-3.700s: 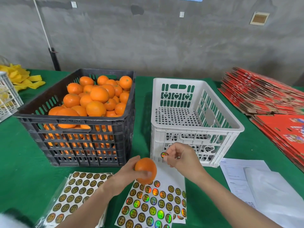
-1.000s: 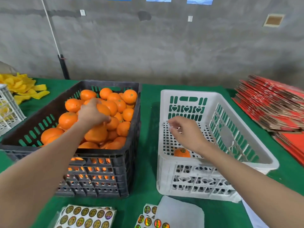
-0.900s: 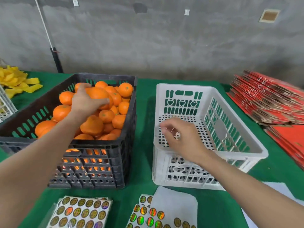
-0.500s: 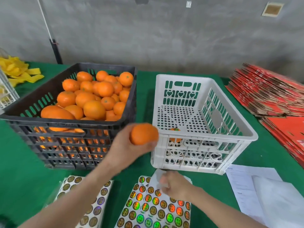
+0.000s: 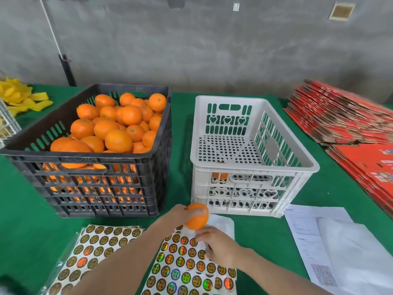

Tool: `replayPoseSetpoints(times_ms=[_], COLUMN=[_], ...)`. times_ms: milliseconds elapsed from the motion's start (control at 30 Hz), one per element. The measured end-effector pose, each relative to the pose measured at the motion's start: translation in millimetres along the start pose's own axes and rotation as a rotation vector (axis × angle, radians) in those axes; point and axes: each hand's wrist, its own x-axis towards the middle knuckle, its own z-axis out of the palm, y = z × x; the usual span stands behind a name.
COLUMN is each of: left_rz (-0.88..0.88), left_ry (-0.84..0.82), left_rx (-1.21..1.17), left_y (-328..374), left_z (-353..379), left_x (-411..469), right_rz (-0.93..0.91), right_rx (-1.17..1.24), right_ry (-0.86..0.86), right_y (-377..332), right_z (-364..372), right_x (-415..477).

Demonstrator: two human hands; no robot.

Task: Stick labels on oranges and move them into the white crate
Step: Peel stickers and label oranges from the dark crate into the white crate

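Observation:
My left hand (image 5: 180, 216) grips an orange (image 5: 196, 219) just above the sticker sheet (image 5: 187, 267), in front of the white crate (image 5: 251, 167). My right hand (image 5: 217, 245) rests on the sheet's upper part with curled fingers at a round label; whether it has a label pinched I cannot tell. One orange (image 5: 220, 175) lies in the white crate's near left corner, seen through the slots. The black crate (image 5: 95, 175) on the left is heaped with oranges (image 5: 118, 126).
A second sticker sheet (image 5: 93, 250) lies at the lower left. White papers (image 5: 331, 243) lie at the right front. Stacks of flat red cartons (image 5: 348, 122) fill the right side. Yellow strips (image 5: 19, 96) and a white wire basket (image 5: 6, 124) are at the far left.
My left hand lifted an orange out of the black crate and brought it down over the sticker sheet. My right hand left the white crate and came down onto the sheet.

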Motion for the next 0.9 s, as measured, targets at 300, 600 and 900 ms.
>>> replayPoseSetpoints(times_ms=[300, 600, 900], left_rz=[0.1, 0.105, 0.131], left_ry=[-0.195, -0.166, -0.379], left_rx=[-0.432, -0.87, -1.053], left_y=[-31, -33, -24], left_z=[2, 0, -17], left_x=[-28, -34, -49], right_rz=[-0.015, 0.011, 0.026], right_rx=[0.184, 0.23, 0.288], right_ry=[0.23, 0.613, 0.809], right_y=[-5, -21, -44], right_z=[7, 13, -11], right_x=[-5, -8, -18])
